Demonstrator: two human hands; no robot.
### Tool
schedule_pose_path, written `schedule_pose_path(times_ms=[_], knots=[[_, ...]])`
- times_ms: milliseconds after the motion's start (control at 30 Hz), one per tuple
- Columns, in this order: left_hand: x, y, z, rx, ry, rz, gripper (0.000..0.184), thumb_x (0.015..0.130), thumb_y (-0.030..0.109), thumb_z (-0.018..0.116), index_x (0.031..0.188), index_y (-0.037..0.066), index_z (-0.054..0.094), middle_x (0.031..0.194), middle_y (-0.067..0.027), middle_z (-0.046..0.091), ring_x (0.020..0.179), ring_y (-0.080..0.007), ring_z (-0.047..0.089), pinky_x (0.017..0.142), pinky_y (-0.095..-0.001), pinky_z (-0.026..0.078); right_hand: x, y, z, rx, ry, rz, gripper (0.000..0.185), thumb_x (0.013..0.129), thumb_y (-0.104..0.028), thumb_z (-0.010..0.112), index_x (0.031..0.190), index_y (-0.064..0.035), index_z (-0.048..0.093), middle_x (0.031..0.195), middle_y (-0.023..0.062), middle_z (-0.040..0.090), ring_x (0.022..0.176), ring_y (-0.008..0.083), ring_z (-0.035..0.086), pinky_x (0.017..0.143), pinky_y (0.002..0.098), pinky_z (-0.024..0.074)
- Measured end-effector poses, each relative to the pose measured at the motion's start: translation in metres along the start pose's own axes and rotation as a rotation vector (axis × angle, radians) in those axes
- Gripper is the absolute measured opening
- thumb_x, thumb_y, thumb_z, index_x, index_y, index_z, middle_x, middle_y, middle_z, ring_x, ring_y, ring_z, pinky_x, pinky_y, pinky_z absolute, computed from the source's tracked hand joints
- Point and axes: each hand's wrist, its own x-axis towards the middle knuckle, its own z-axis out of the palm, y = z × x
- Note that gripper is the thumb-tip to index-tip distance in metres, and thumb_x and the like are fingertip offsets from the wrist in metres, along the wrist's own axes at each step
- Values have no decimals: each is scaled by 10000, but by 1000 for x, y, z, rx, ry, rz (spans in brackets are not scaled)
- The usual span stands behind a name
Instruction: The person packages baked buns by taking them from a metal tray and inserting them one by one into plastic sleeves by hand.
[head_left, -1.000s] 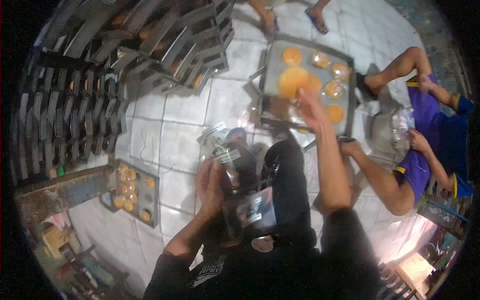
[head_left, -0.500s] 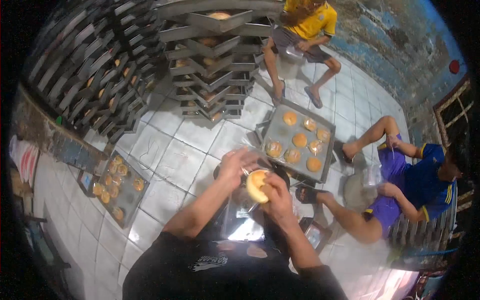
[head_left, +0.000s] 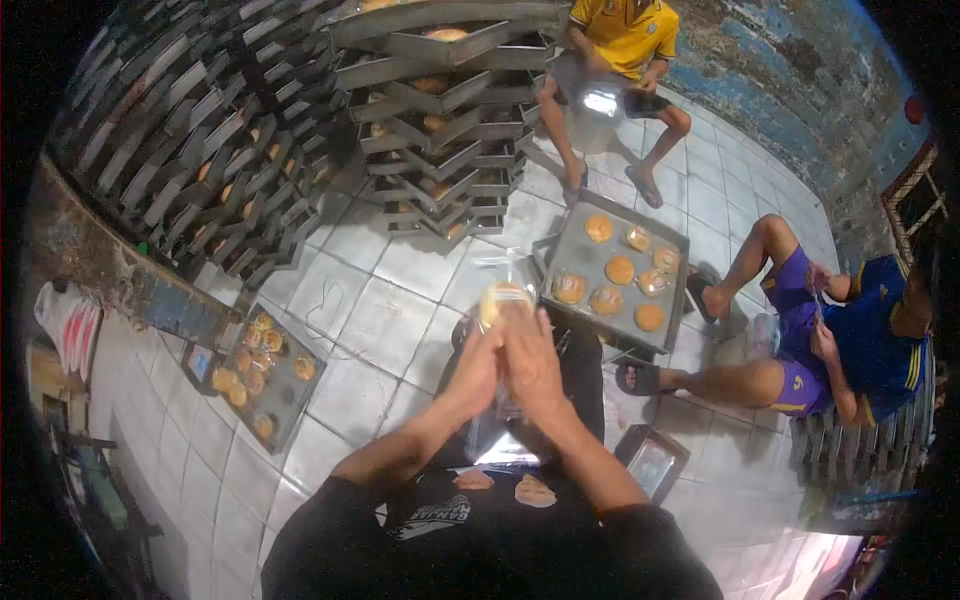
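A round golden bun point(head_left: 503, 297) is inside a clear plastic bag point(head_left: 497, 263), whose upper part stands out beyond the bun. My left hand point(head_left: 476, 378) is closed around the left side of the bag near its lower end. Right beside it, my right hand point(head_left: 530, 362) presses against the bun and bag, fingers together and pointing away from me. The two hands touch, and they partly hide the bag's lower end. Below them, shiny clear plastic point(head_left: 500, 442) lies on my lap.
A metal tray point(head_left: 670, 232) of buns, some bagged, stands ahead right. Another tray point(head_left: 290, 432) with bagged buns lies on the left floor. Stacked trays point(head_left: 440, 140) rise ahead. One person in yellow point(head_left: 625, 45) and another in blue point(head_left: 870, 320) sit nearby holding plastic bags.
The bun has moved from my right fingers into the clear bag. My hands have come together around it. The tray ahead right holds fewer buns.
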Motion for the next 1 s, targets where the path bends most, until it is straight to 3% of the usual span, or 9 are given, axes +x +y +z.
schedule_pose_path(times_ms=[100,233,300,367,533,733,833,900,1000], knots=[[6,4,-12,203,-58,220,419,1067,357,524,1368,66,530,1321,-131,613,1252,-280,593,1083,-420,466,18,-4,-22,3,-94,48,612,867,-22,595,1460,7,445,1443,247,517,1388,390,468,1172,610,289],[44,33,-12,-451,-376,-256,517,1014,306,633,1433,67,451,1376,-118,561,1279,-253,555,1079,-410,458,28,4,-11,-15,-94,-12,520,886,-56,599,1396,-15,506,1282,188,604,1253,368,552,1111,618,341],[51,-6,10,25,4,194,494,1020,411,587,1391,99,494,1319,-121,588,1214,-268,588,1033,-414,489,33,29,-2,-58,-120,2,451,890,-67,611,1334,-29,541,1216,169,622,1203,362,571,1100,611,347],[60,-12,5,-12,41,235,499,1033,451,536,1390,105,495,1322,-121,579,1207,-261,585,1009,-402,500,38,29,-13,-92,-136,13,382,895,-78,623,1272,-44,576,1150,150,641,1153,355,589,1088,605,353],[65,26,-1,-451,-72,-189,649,1060,571,396,1442,53,478,1459,-156,527,1313,-343,537,1105,-528,461,26,-1,-37,477,-255,134,119,888,-87,675,972,-27,617,930,97,636,832,264,609,805,376,489],[90,26,-50,-325,-143,-90,648,1066,583,340,1408,62,516,1413,-189,558,1308,-371,538,1111,-589,439,8,-28,-64,1216,-884,50,52,927,-99,681,927,-64,642,941,30,650,866,164,628,767,307,521],[68,47,-54,-437,-11,-47,607,1059,575,384,1365,76,543,1367,-167,597,1278,-347,566,1087,-598,448,1,-21,-61,1027,-515,479,175,898,-139,748,984,-20,653,1048,104,653,946,204,635,825,325,515],[25,47,-39,-348,-267,-172,564,1052,548,440,1350,82,548,1354,-158,605,1237,-314,597,1044,-541,497,20,-12,-49,176,139,164,304,798,-84,800,1057,-8,659,1068,160,644,994,334,644,835,407,534],[27,43,-47,-13,-74,-174,531,1052,488,504,1391,79,509,1326,-136,615,1196,-255,621,1015,-433,526,12,-13,-47,223,80,7,367,773,-68,801,1110,-16,665,1103,161,645,1029,348,641,874,431,529]])
